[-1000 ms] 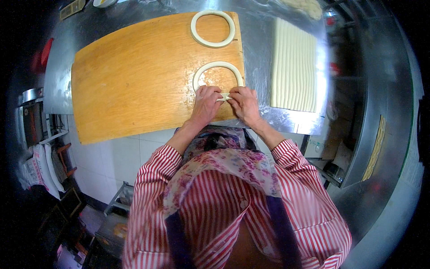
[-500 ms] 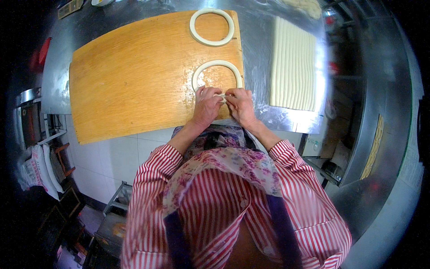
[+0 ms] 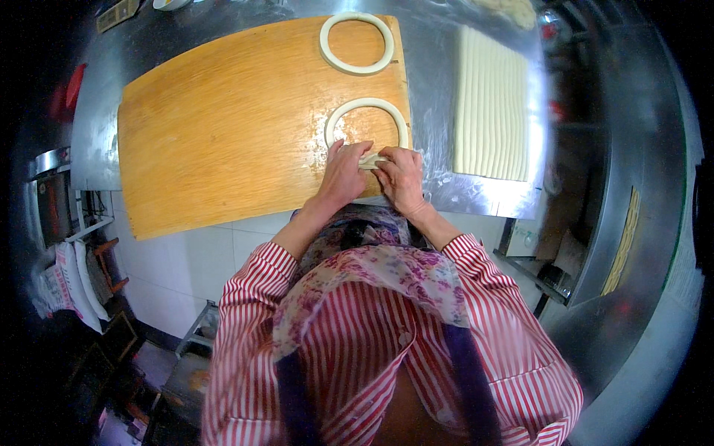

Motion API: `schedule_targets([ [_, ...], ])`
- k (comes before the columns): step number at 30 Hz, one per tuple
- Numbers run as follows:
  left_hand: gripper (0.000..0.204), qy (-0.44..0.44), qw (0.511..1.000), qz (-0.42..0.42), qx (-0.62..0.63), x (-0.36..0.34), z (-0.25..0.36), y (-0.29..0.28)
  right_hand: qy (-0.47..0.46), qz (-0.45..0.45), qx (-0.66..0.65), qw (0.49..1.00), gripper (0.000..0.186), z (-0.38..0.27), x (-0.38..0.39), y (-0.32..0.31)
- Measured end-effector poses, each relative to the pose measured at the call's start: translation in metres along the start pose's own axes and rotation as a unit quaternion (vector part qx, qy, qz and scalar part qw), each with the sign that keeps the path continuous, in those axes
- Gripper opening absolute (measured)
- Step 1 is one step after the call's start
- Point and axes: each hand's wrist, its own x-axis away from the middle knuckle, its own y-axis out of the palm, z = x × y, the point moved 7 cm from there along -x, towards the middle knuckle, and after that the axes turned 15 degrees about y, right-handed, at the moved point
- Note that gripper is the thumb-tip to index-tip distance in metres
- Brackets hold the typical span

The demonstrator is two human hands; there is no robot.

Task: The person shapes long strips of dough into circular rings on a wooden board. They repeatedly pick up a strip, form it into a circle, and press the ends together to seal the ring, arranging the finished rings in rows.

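My right hand [image 3: 402,178] pinches the near side of the round, pale dough ring [image 3: 368,102] — whether my left hand [image 3: 344,175], touching it, grips, I cannot tell. Beneath: a yellow-brown wooden board [image 3: 223,134]. Far left — a white plastic sack [image 3: 77,290], its red print illegible.

From here I count two dough rings [image 3: 367,102] on one wooden board [image 3: 216,134], by far right and near right corners. Two hands [image 3: 346,175] on nearer one. One ridged dough slab [image 3: 491,108] along bench's [image 3: 431,111] right edge, one white bowl [image 3: 171,4] toward far left.
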Motion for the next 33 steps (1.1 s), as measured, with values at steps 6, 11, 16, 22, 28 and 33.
schedule_targets([
  [6,0.066,-0.028,0.993,-0.086,0.076,-0.017,0.004,0.004,-0.001,0.024,0.035,0.999,0.025,0.0,0.011,-0.002],
  [11,0.058,-0.02,0.993,-0.092,0.07,-0.02,0.003,0.01,-0.028,-0.01,0.143,0.989,0.04,-0.006,0.028,-0.008],
  [16,0.044,-0.017,0.997,-0.05,0.055,-0.02,0.006,0.01,-0.004,-0.035,0.121,0.992,0.041,0.003,0.035,-0.024],
  [22,0.041,0.02,1.0,0.001,0.014,-0.01,0.004,0.018,0.114,0.016,0.031,0.993,0.035,0.04,0.02,-0.052],
  [28,0.046,0.256,0.952,-0.086,-0.143,0.032,0.023,0.026,0.274,-0.049,-0.059,0.959,0.04,0.066,-0.039,-0.028],
  [33,0.05,0.267,0.928,-0.185,-0.184,0.036,0.032,0.021,0.294,-0.075,0.036,0.952,0.047,0.065,-0.076,-0.001],
])
